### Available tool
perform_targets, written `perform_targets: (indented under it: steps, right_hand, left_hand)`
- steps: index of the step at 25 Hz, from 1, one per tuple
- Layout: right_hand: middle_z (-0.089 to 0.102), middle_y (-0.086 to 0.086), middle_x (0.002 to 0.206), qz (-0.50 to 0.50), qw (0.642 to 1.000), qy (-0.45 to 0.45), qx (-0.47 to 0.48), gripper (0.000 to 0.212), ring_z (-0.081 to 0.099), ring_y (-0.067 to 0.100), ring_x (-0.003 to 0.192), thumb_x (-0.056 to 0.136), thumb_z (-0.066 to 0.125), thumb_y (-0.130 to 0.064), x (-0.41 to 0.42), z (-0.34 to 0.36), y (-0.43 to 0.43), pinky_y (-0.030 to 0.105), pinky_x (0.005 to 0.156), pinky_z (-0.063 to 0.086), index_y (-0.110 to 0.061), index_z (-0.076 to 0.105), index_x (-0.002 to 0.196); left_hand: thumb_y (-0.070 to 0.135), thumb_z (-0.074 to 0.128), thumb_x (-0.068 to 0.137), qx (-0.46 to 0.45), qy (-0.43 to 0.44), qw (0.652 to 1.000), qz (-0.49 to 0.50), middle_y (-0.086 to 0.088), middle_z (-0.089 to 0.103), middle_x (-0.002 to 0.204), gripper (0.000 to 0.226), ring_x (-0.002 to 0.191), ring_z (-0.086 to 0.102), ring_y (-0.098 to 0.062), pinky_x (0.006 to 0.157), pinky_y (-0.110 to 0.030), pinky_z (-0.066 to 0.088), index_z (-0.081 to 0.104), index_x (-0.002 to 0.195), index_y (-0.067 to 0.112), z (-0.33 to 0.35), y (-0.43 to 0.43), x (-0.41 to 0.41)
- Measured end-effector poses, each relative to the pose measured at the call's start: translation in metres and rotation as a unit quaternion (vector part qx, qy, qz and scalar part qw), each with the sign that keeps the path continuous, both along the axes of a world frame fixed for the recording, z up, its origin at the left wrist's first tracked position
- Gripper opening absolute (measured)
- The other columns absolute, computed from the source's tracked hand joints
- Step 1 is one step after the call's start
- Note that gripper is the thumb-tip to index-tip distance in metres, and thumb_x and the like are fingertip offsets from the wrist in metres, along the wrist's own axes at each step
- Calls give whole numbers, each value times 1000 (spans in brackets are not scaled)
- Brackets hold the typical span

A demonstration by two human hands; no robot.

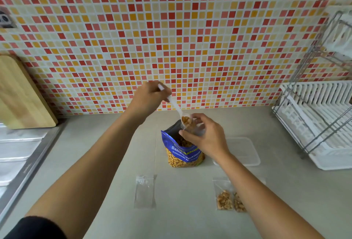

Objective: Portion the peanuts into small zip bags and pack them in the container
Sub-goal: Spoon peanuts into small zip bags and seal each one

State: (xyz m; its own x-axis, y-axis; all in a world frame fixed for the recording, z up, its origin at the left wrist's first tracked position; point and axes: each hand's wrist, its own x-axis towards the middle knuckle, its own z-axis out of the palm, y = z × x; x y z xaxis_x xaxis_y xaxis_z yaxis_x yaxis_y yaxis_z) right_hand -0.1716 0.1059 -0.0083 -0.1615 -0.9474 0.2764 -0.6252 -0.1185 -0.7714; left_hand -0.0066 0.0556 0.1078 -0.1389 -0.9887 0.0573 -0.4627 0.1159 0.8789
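Wood comes first at the far left: a cutting board (21, 93) leans on the tiled wall (190, 38) above a steel sink drainer (17, 153). Lower centre-left, an empty zip bag (144, 191) lies flat on the surface (181, 210). At centre frame the left hand (150, 97) has its fingers (165, 93) curled round a white spoon (175, 105), whose bowl carries peanuts (186, 120) to the mouth of a small zip bag (192, 127). The right hand (205, 137) pinches that bag directly above the open blue peanut pouch (182, 151), so spills should drop back in. Best, I judge, to tip slowly with the bowl inside the bag's mouth. Filled bags (224, 198) lie lower right, partly under the right forearm. The clear container (247, 153) sits just beyond the right wrist, near a dish rack (314, 120) crowding the right edge. Open room lies at near centre.
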Motion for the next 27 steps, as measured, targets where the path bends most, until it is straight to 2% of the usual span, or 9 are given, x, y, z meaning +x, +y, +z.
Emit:
perform_targets:
  steps: [2,4,8,11,15,17,19,23,27]
  right_hand:
    - [65,-19,86,0,999,-51,15,50,63,4,83,64,75,-56,1,2,0,38,82,53,-34,57,106]
    - [65,-19,86,3,996,-84,19,47,63,3,84,66,77,-51,1,2,1,35,80,55,-34,56,105]
    - [65,-14,92,0,985,-174,5,47,64,5,86,67,79,-46,-8,-4,6,35,78,57,-33,57,106]
    - [68,-6,96,6,969,-246,-13,48,66,11,88,62,79,-50,-20,-11,9,32,81,55,-38,57,103]
    - [70,-11,83,12,956,-294,-2,49,65,10,80,60,76,-49,-21,-28,13,29,77,52,-33,58,102]
    - [69,-15,76,15,953,-303,4,45,63,4,71,63,77,-43,-18,-35,13,25,73,49,-31,58,102]
    - [70,-14,76,20,950,-312,10,45,63,2,71,63,77,-41,-17,-38,13,24,74,48,-30,58,102]
    - [71,-10,88,29,952,-304,23,50,65,10,90,60,75,-50,-18,-37,12,26,81,50,-32,59,104]
    - [71,-3,95,33,952,-305,20,50,66,16,95,60,76,-50,-22,-39,10,35,89,52,-34,60,104]
  left_hand:
    - [21,52,94,-103,-99,989,-36,0,65,80,16,62,52,-10,53,-19,38,64,93,11,13,4,-6]
    - [21,52,93,-157,-109,981,-17,0,64,81,16,62,54,-10,53,-19,40,65,94,11,19,4,-4]
    - [19,53,93,-48,79,988,120,-2,66,88,15,73,54,-6,59,-18,37,64,97,11,7,-6,14]
    - [16,53,92,26,92,985,142,-8,67,96,19,78,55,-9,61,-18,34,64,102,5,-25,-9,14]
    - [30,51,90,-36,-140,988,47,-5,69,94,17,96,58,-23,82,-41,49,65,90,20,-82,-8,-2]
    - [35,48,92,-51,-313,948,-19,-1,64,107,22,120,46,-25,101,-59,35,66,100,25,-100,-5,-15]
    - [32,46,93,-5,-396,917,-45,-1,59,114,24,128,40,-22,107,-66,19,65,107,25,-109,-2,-28]
    - [25,50,91,107,-261,959,37,-4,62,91,20,92,59,-25,100,-59,37,69,97,19,-112,-8,-40]
    - [21,56,90,160,-100,981,55,-7,62,86,19,71,56,-15,67,-28,52,68,98,9,-107,-8,-34]
